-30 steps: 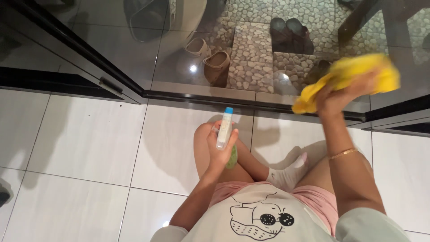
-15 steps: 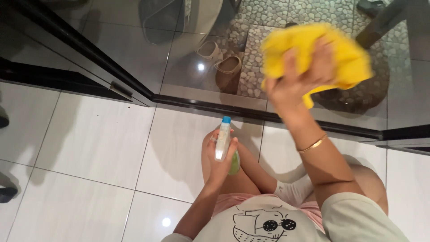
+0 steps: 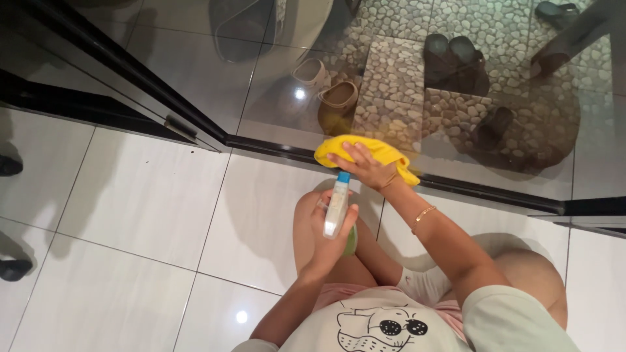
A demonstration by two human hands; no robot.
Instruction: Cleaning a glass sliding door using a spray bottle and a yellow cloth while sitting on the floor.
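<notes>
A home entrance: white floor tiles point(image 3: 130, 195), glass sliding door point(image 3: 195, 72), shoes point(image 3: 456, 55) outside.

Yellow cloth point(image 3: 365, 148): soft, matt fabric, bunched. Spray bottle point(image 3: 336, 207): smooth, glossy plastic, whitish with blue cap. Floor tiles point(image 3: 130, 215): glazed, highly glossy, reflecting lights. Glass door point(image 3: 404, 72): clear, shiny; its frame point(image 3: 130, 78) dark, smooth metal. Pebble paving point(image 3: 391, 98) beyond: rough stone.

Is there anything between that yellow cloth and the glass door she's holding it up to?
Nothing visible. The right hand presses the cloth low on the glass, near the black bottom frame. The spray bottle in the left hand sits just below the cloth, on the near side.
</notes>
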